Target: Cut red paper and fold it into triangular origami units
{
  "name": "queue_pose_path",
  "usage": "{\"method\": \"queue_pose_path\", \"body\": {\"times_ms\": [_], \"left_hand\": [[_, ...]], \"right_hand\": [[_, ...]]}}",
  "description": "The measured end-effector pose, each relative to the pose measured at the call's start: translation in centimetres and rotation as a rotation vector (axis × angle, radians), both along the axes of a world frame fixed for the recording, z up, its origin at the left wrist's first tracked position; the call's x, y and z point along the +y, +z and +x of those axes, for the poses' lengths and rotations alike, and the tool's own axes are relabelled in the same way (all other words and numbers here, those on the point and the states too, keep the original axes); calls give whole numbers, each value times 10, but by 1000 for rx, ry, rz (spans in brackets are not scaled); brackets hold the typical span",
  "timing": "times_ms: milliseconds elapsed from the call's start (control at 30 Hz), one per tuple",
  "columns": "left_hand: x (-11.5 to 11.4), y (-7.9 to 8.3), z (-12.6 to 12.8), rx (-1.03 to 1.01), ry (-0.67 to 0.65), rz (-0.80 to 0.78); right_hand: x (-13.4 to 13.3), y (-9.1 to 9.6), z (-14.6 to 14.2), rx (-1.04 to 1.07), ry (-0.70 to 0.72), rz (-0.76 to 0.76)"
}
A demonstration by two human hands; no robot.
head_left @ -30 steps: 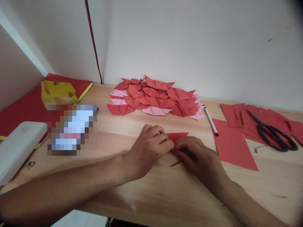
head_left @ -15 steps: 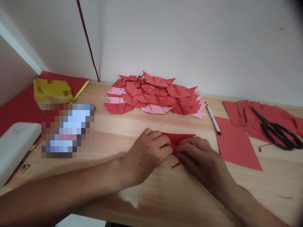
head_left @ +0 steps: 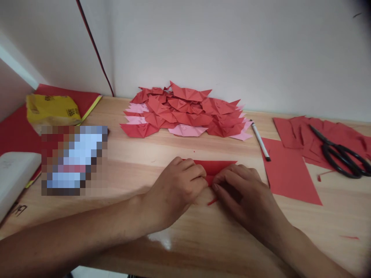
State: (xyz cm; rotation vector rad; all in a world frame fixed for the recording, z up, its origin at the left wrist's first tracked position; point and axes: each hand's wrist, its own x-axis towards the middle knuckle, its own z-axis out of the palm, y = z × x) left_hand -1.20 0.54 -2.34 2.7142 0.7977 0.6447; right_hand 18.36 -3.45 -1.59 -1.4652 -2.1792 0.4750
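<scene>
The left hand point(head_left: 184, 185) and right hand point(head_left: 246, 191) hold red paper point(head_left: 216, 167) on the surface point(head_left: 130, 162), with the folded-paper pile point(head_left: 185, 108) beyond and scissors point(head_left: 325, 142) resting on red sheets point(head_left: 290, 133) at right.

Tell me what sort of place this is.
It looks like a papercraft spot at a wooden table. Folded red and pink paper shapes are heaped by the wall, scissors lie on red paper pieces, and the left hand and right hand are on a red sheet.

dark print point(head_left: 72, 112) on a yellow packet point(head_left: 52, 107), black marks point(head_left: 19, 209) on the wooden tabletop point(head_left: 130, 154), none legible
</scene>
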Motion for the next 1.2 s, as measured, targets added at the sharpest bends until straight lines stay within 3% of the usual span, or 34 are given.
{"method": "queue_pose_path", "body": {"times_ms": [267, 733, 1033, 1200], "left_hand": [[4, 4, 0, -56, -13, -131], [3, 4, 1, -11, -13, -99], [-2, 4, 0, 63, -29, 148], [-3, 5, 2, 91, -54, 184]], "right_hand": [[2, 0, -2, -24, -26, -15], [5, 2, -7, -168, -35, -9], [5, 1, -6, -213, -34, 4], [4, 1, -7, -200, -38, 9]]}}
